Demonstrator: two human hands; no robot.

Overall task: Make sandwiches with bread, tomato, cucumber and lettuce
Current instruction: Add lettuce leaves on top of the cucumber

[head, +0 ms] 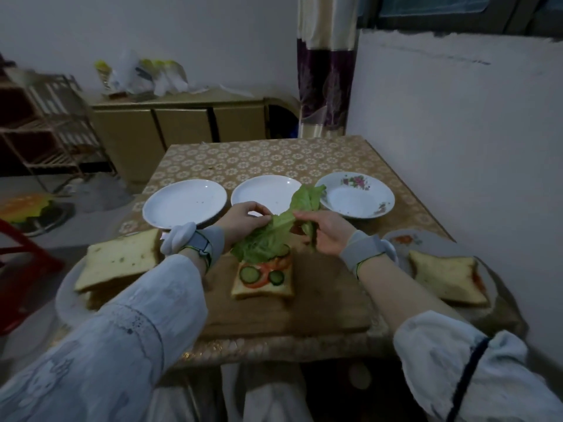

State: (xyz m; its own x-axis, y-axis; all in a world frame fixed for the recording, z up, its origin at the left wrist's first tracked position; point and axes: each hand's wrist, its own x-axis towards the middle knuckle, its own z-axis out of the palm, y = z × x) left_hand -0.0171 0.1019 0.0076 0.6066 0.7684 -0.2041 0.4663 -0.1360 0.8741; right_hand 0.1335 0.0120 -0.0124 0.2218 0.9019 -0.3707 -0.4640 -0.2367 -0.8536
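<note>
On the left, a stack of bread slices (120,259) lay on a plate at the counter's (274,156) near-left corner. The left hand (243,219) pinched the lower part of a lettuce leaf (274,236) between thumb and fingertips. The leaf ran with its long axis from lower left to upper right, its frilly wide end drooping onto the open sandwich (262,277) and its tip pointing up toward the flowered plate (355,194). The leaf looked pale green and crinkled. The sandwich, a bread slice topped with tomato and cucumber rounds, sat on the wooden cutting board (320,296). The right hand (323,231) gripped the leaf's middle with curled fingers. At far right, a closed sandwich (446,277) rested on another plate.
</note>
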